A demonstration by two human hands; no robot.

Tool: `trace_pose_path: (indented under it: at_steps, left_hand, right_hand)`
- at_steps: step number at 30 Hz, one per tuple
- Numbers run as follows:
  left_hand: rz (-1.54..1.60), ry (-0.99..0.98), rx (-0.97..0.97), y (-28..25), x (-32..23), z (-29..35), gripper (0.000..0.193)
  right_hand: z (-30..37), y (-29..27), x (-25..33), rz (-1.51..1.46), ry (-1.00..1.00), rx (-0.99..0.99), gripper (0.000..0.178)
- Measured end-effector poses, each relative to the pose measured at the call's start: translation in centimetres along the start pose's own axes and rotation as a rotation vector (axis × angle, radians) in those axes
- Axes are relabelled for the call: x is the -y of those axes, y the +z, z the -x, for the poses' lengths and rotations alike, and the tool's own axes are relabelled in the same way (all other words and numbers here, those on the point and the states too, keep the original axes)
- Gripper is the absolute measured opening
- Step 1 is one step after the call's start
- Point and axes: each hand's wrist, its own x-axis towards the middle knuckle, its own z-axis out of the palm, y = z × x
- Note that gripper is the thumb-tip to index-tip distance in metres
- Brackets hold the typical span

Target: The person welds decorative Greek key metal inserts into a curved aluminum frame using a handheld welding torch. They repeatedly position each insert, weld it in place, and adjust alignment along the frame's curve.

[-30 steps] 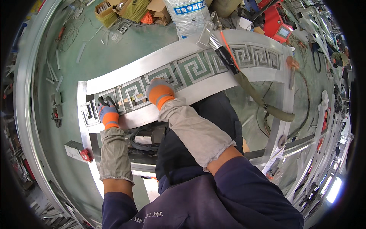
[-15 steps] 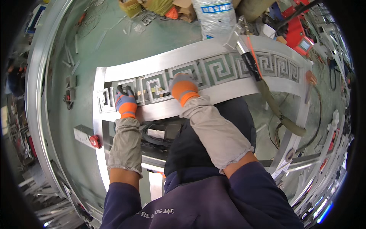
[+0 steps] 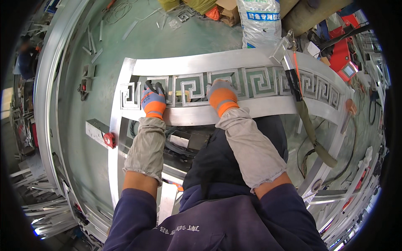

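A curved silvery metal frame (image 3: 184, 116) lies across in front of me, with a row of square-spiral fret pieces between its two rails. My left hand (image 3: 154, 101), in a grey and orange glove, has its fingers closed over a fret piece (image 3: 166, 79) near the frame's left end. Further right, my right hand (image 3: 222, 97), gloved alike, curls over another fret piece (image 3: 229, 76); its fingertips are partly hidden. Between the hands a third spiral piece (image 3: 190, 89) shows. A torch-like tool (image 3: 292, 81) with a black grip and olive cable sleeve rests across the frame's right part.
A red tape measure (image 3: 109, 140) sits by the frame's left leg. Beyond the frame stand a white printed sack (image 3: 261, 25) and a red machine with a screen (image 3: 341, 54). Metal offcuts (image 3: 94, 44) litter the green floor. At far left a person (image 3: 27, 58) is at work.
My view has shifted, so the frame and both hands appear further right. Both hands stay at about the same places on the fret pieces.
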Motion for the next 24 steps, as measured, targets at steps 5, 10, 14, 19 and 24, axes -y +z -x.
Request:
trace_pose_path:
  at_steps: [5,10,14,19,24]
  left_hand:
    - [-0.037,-0.054,0.105,-0.7,-0.6,-0.1,0.055]
    - [0.008,-0.024,0.019,0.3,0.0,0.0,0.051]
    - [-0.004,-0.062,0.019,0.1,-0.3,0.1,0.051]
    - [-0.068,-0.079,0.018,0.3,0.1,0.4,0.056]
    - [-0.055,-0.062,0.038,-0.2,-0.3,0.9,0.062]
  right_hand:
    - [-0.1,-0.2,-0.1,-0.012,-0.003,0.026,0.032]
    - [-0.1,-0.4,-0.1,-0.005,-0.011,0.032,0.031]
    - [0.0,-0.6,-0.4,-0.007,-0.015,0.044,0.033]
    - [1.5,-0.5,-2.9,-0.079,-0.159,0.037,0.032]
    - [4.4,-0.7,-6.5,-0.445,-0.401,-0.101,0.031]
